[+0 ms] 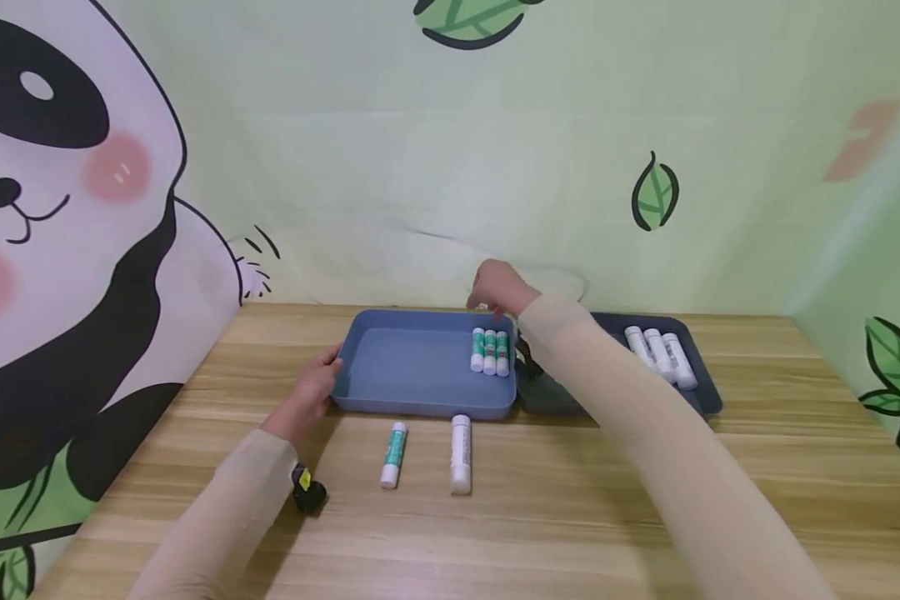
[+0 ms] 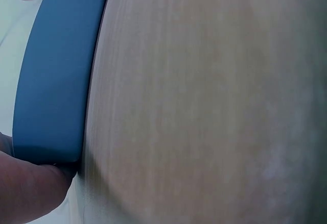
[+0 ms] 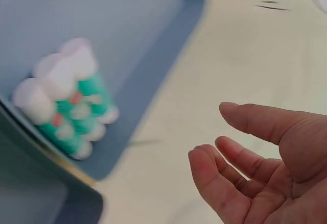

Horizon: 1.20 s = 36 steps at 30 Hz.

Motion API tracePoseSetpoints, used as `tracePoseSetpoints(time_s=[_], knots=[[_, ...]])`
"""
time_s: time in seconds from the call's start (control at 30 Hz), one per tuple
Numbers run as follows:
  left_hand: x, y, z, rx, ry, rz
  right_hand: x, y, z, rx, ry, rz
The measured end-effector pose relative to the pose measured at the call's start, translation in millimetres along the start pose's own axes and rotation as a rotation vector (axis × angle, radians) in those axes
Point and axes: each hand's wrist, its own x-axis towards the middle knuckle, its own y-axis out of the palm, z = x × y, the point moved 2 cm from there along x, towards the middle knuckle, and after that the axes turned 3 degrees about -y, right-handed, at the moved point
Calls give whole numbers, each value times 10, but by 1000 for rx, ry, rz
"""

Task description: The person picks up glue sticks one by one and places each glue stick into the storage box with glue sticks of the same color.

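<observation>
My left hand (image 1: 315, 385) holds the left end of a blue tray (image 1: 405, 367). In the left wrist view its thumb (image 2: 33, 188) presses the tray's end wall. Beyond the tray's far right corner, my right hand (image 1: 501, 287) hangs raised with nothing in it. The right wrist view shows its fingers (image 3: 219, 183) loosely bent, apart from the thumb. Three green-and-white glue sticks (image 1: 490, 352) lie side by side at the tray's right end. In front of the tray, another green-and-white glue stick (image 1: 393, 455) and a larger white glue stick (image 1: 461, 454) lie on the table.
A dark tray (image 1: 708, 392) stands against the blue tray's right side, partly hidden by my right sleeve. Several white glue sticks (image 1: 660, 357) lie in it. The wooden table (image 1: 570, 517) ends at a printed wall (image 1: 330, 208) behind the trays.
</observation>
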Motion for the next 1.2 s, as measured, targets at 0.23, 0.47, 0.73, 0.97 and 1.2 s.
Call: tracePoseSetpoints(time_s=[0.23,0.47,0.73,0.97,1.2], knots=[[10,-1,19,5,0,6,-335,-507,101,126,-77,-34],[-18,11,-6,9,-8,7,-760,-783,122,172,-178,-118],[55,-28,58,10,10,8,-1223,-609,86,175,-276,-86],[-14,-5,-19,9,-42,-2,-1446,-185,-43,313,-303,48],[6,2,3,11,-60,0,-1535,382,-240,483,-208,215]])
